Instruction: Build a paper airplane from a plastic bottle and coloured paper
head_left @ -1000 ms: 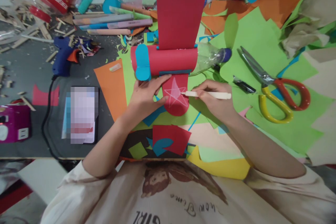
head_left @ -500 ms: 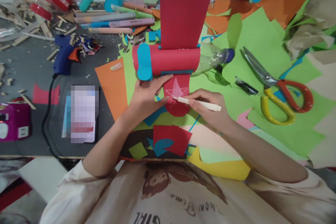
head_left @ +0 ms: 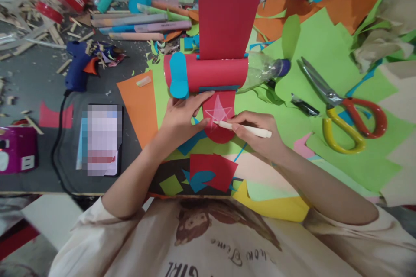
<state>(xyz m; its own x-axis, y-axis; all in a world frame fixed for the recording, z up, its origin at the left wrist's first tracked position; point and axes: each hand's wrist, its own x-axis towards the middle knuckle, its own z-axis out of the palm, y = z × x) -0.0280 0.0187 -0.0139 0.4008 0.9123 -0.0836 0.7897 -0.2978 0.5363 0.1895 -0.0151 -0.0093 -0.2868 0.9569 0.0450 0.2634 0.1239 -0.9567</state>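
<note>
In my right hand (head_left: 260, 132) is a white marker pen (head_left: 242, 128), gripped between thumb and fingers with its tip on a red paper wing (head_left: 224, 133). A pale star outline (head_left: 220, 110), partly coloured in, shows on that wing. My left hand (head_left: 182, 119) lies with thumb and forefinger spread, touching the wing's left side. Above my hands lies a plastic bottle (head_left: 264, 69) on its side, wrapped in red paper (head_left: 214, 72) with blue paper pieces (head_left: 178, 75) at its left end. A second red wing (head_left: 230, 8) extends away from it.
Scissors (head_left: 334, 99) lie open at the right on green paper (head_left: 325, 52). To the left are a blue glue gun (head_left: 78, 65) with its cord, a phone (head_left: 104, 140) and a purple box (head_left: 17, 149). Several markers (head_left: 139, 26) and wood bits lie further back. Paper scraps (head_left: 212, 173) lie near me.
The pen and my right fingers have shifted very slightly to the left on the star. My left hand stays in place on the red wing.
</note>
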